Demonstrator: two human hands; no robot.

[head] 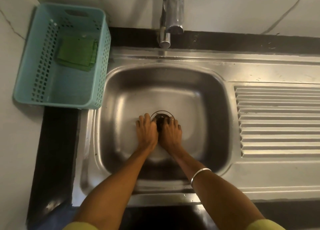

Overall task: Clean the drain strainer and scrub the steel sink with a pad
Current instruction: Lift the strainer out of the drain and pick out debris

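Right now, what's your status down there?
Left hand and right hand on drain strainer; grip hidden. Green pad in basket. Nothing in the way.

Both hands, the left hand [146,128] and right hand [170,130], cover most of the drain strainer [161,116], so their grip is perhaps unreadable; the tap [171,13] runs off the top edge.

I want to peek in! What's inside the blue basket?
Green pads lie stacked on the basket floor, towards its far end. The rest of the floor looks bare. Anything under the pads is hidden.
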